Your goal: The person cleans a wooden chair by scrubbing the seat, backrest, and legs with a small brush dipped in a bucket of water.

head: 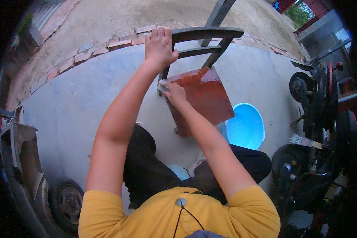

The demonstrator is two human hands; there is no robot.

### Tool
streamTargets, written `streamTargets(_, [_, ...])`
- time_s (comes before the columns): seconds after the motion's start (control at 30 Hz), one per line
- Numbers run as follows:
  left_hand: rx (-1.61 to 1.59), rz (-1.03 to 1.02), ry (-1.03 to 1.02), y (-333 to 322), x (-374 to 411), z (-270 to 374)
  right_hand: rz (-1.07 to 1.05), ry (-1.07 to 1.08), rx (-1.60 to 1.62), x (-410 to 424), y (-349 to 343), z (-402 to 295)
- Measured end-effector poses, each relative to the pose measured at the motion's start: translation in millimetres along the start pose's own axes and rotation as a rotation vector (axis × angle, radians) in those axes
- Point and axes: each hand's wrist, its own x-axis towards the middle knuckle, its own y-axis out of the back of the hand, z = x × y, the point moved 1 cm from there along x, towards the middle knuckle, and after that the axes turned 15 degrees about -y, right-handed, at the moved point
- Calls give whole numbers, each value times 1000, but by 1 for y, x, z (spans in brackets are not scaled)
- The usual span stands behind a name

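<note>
A wooden chair (200,98) with a reddish-brown seat and a dark backrest stands before me on the concrete floor. Part of its seat shines wet near the backrest. My left hand (160,47) grips the top corner of the backrest at its left end. In my right hand (176,93) is a pale crumpled cloth (163,85), pressed at the seat's rear left corner beside the backrest post. A light blue plastic basin (246,126) sits on the floor against the right side of the chair; its contents cannot be told.
A motorcycle (312,128) stands along the right side. At the lower left are a wheel (67,200) and a worn metal frame (26,148). A row of bricks (86,55) edges the concrete beyond the chair, where a grey post (218,15) rises behind the backrest.
</note>
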Motion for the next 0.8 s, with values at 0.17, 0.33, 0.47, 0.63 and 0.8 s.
streamTargets(0.17, [-66, -50, -13, 7, -3, -4, -109, 84, -109, 0, -7, 4])
streamTargets(0.33, [-85, -58, -14, 3, -8, -4, -254, 207, -39, -63, 16, 46])
streamTargets(0.47, [-49, 19, -22, -3, -9, -5, -278, 268, 20, -79, 13, 60])
streamTargets(0.63, [-41, 18, -7, -4, -8, -4, -92, 172, -60, -9, 0, 9])
streamTargets(0.8, [-21, -11, -42, 1, -8, -4, -95, 71, -43, 1, -3, -3])
